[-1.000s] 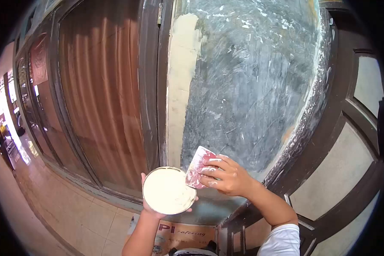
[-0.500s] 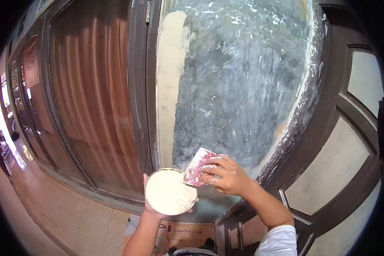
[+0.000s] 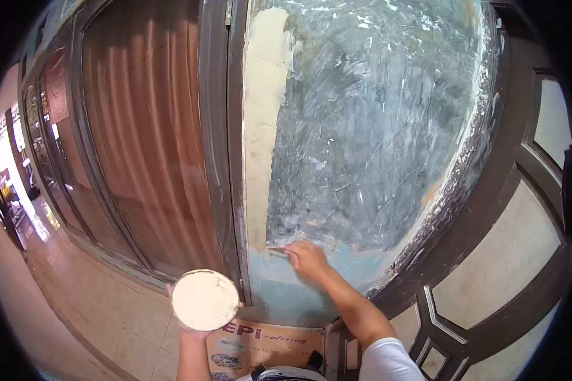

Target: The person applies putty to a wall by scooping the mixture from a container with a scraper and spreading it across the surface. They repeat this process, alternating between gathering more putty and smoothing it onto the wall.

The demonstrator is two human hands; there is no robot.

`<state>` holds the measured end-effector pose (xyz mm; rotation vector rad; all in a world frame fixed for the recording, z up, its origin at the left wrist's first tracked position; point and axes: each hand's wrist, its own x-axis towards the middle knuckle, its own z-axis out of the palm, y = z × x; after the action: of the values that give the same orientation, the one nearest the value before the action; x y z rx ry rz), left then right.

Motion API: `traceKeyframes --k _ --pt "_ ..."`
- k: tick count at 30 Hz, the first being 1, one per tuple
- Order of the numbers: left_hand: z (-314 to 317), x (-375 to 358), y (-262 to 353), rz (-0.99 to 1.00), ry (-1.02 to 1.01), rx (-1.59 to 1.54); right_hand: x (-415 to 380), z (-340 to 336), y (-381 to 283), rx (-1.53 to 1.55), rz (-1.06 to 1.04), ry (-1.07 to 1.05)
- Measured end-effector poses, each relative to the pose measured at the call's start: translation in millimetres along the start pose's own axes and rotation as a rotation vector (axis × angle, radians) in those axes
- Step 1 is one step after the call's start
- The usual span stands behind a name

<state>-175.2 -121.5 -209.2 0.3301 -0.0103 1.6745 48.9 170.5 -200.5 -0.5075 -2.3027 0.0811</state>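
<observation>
My left hand point(image 3: 192, 331) is wrapped around a round container point(image 3: 204, 300) of cream-coloured putty from below, its fingers showing at both sides. Higher up and to the right, my right hand point(image 3: 306, 259) grips a putty spreader point(image 3: 277, 249), seen almost edge-on. The spreader's tip meets the wall point(image 3: 368, 140) at the lower end of a cream putty strip point(image 3: 262, 127). That strip runs upright beside the dark door frame. Grey, scratched and streaked surface covers most of the wall, with pale blue paint below.
A brown-curtained glass panel point(image 3: 146, 140) stands to the left. On the right is a dark wooden door point(image 3: 483, 279) with pale panels. A printed banner point(image 3: 267, 346) lies on the tiled floor point(image 3: 117, 317) below me.
My right hand has taken the spreader from the container's rim up to the wall, turning it edge-on. My left hand and the container have moved down and left. The view has shifted slightly.
</observation>
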Motion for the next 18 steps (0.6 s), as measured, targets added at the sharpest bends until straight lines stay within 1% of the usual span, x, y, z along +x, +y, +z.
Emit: traceKeyframes --k 2,3,5,6,7,9,10,11,12,13,14,15,16,17,18 --pt "-1.1 -8.1 8.0 0.151 0.108 0.175 -2.7 25.1 4.3 -0.021 0.122 -0.165" --pt "4.6 -9.5 10.7 0.157 0.102 0.175 0.2 36.6 10.6 -0.023 0.114 -0.163" --pt "11.9 -14.6 14.7 0.190 0.074 0.278 0.4 52.8 19.2 -0.139 0.151 -0.200" --pt "6.1 -16.9 18.5 0.199 0.091 0.200 6.0 49.3 20.6 -0.101 0.207 -0.226" --pt "1.6 -21.3 21.7 0.211 0.163 0.160 6.6 48.0 21.4 -0.100 0.205 -0.227" --pt "2.6 -25.0 24.2 0.200 0.108 0.152 8.0 45.4 20.6 -0.055 0.094 -0.010" --pt "7.9 -25.9 22.4 0.206 0.069 0.143 6.6 41.9 14.8 -0.036 0.106 0.015" --pt "13.1 -25.2 20.2 0.215 0.028 0.133 7.3 46.4 15.2 -0.030 0.101 0.014" --pt "13.0 -27.3 22.4 0.160 0.058 0.107 6.5 50.0 13.0 -0.056 0.070 -0.059" --pt "8.1 -30.9 23.7 0.161 0.070 0.106 0.8 53.2 9.4 -0.082 0.045 -0.138" --pt "0.4 -30.3 25.6 0.210 0.142 0.110 2.6 55.7 9.9 -0.176 0.095 -0.194" --pt "-4.1 -27.3 26.9 0.261 0.205 0.115 12.3 47.1 8.4 -0.177 0.090 -0.195" --pt "14.8 -26.0 23.6 0.151 0.085 0.043 20.6 38.2 8.4 -0.107 0.110 -0.071" --pt "19.4 -25.9 22.8 0.158 0.084 0.041 27.2 28.9 7.7 -0.035 0.129 0.053" --pt "22.1 -26.8 22.3 0.153 0.091 0.004 28.2 19.4 5.7 0.025 0.114 0.101"
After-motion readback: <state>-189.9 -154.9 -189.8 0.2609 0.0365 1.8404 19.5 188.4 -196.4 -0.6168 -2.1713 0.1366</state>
